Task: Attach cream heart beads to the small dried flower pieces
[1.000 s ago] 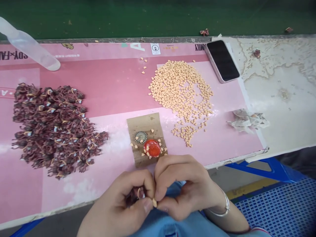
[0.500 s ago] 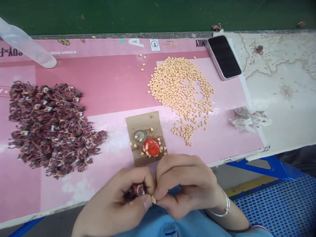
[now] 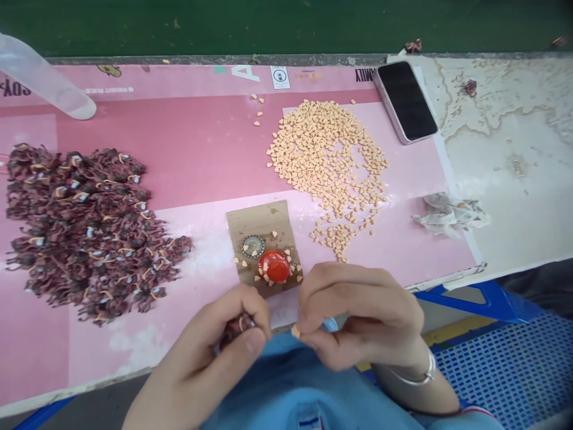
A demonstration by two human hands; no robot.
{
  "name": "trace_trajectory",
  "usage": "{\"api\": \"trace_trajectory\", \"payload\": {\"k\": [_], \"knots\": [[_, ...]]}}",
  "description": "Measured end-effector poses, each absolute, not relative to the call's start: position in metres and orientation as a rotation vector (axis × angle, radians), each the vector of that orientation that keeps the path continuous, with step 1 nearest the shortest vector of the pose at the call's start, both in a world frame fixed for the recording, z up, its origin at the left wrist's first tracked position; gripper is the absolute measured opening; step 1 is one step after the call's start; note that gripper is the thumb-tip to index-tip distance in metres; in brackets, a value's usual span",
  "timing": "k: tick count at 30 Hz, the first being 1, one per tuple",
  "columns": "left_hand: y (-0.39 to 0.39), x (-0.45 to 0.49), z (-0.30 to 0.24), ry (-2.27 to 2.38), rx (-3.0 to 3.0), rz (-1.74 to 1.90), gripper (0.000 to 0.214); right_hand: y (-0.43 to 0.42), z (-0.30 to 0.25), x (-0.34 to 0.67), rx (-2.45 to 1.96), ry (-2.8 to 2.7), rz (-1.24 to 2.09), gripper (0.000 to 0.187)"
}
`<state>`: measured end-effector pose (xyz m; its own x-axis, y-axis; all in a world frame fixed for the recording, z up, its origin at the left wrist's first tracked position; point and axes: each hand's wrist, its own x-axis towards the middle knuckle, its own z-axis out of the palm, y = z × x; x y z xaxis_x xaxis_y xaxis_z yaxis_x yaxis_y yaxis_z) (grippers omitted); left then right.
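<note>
My left hand (image 3: 215,352) is closed around a small dark maroon figure (image 3: 236,329) with a yellow strip on it, mostly hidden by the fingers. Between thumb and forefinger, my right hand (image 3: 362,313) pinches a small pale-yellow piece (image 3: 296,331). The hands are apart, above the table's front edge. Just beyond them lies a brown cardboard piece (image 3: 237,224) bearing a red dish (image 3: 276,266), a bottle cap (image 3: 253,245) and scattered yellow pieces. A pile of similar maroon figures (image 3: 94,233) is at the left. Loose yellow pieces (image 3: 308,140) are heaped at centre right.
A phone (image 3: 408,103) lies at the back right, with a crumpled tissue (image 3: 451,214) nearer the front. A translucent plastic strip (image 3: 49,80) reaches in from the upper left. Along the back runs a green surface (image 3: 268,27). A blue perforated stool (image 3: 505,370) stands at lower right.
My hands have moved apart from where they met. The right hand has gone right with the pale-yellow piece; the left still holds the maroon figure. The view has shifted slightly.
</note>
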<state>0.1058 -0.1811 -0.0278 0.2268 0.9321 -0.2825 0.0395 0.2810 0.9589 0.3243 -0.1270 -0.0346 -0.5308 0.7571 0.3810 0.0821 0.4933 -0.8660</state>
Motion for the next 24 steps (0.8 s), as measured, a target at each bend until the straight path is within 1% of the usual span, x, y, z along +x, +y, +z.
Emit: {"api": "trace_trajectory", "payload": {"k": [4,7,11,13,21,24], "knots": [[-0.200,0.080,-0.045,1.217,1.210,1.075,0.029,-0.111,-0.027,0.336,-0.828,-2.326,0.771,0.022],[-0.211,0.075,-0.048,1.358,1.215,1.196,0.019,-0.104,-0.023,0.338,-0.836,-2.486,0.663,0.025],[-0.219,0.092,-0.039,1.703,1.141,1.227,0.019,-0.101,-0.018,0.337,-0.825,-2.570,0.644,0.026],[-0.220,0.100,-0.034,1.789,1.155,1.202,0.019,-0.100,-0.014,0.337,-0.826,-2.633,0.646,0.025],[-0.215,0.108,-0.036,1.853,1.032,1.306,0.022,-0.097,-0.001,0.331,-0.819,-2.822,0.553,0.027],[-0.217,0.108,-0.038,1.872,1.053,1.331,0.017,-0.095,0.001,0.328,-0.798,-2.852,0.526,0.031]]}}
